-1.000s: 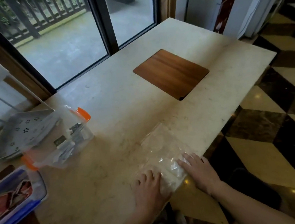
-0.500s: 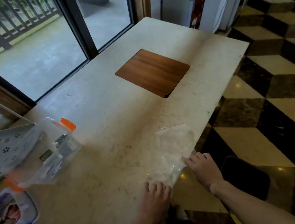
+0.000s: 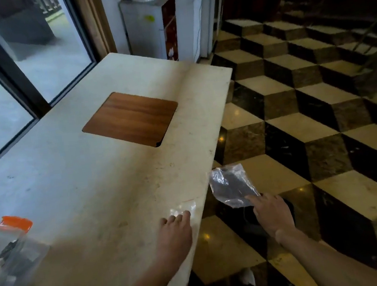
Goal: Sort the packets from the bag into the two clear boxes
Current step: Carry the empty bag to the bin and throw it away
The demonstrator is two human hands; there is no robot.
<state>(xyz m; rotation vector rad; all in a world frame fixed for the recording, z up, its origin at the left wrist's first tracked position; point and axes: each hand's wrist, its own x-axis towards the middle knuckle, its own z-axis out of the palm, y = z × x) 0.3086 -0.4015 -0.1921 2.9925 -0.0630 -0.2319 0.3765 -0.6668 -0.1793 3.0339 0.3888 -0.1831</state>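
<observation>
Clear box [image 3: 9, 257] with orange latch at bench [image 3: 93, 190] left edge. Left hand [image 3: 174, 236] flat, fingers released; right hand [image 3: 273, 215] pinches plastic bag [image 3: 232, 186] off bench edge.

The bag [image 3: 232, 186] by the right hand [image 3: 273, 215] is thin, shiny, crinkly plastic. The table [image 3: 88, 183] under the left hand [image 3: 174, 237] looks like smooth, dull stone.

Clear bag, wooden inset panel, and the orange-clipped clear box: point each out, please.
clear bag [image 3: 232, 186], head view, on its crinkled middle, past the table edge.
wooden inset panel [image 3: 131, 119], head view, on its centre.
orange-clipped clear box [image 3: 20, 255], head view, on its see-through side wall below the clip.
</observation>
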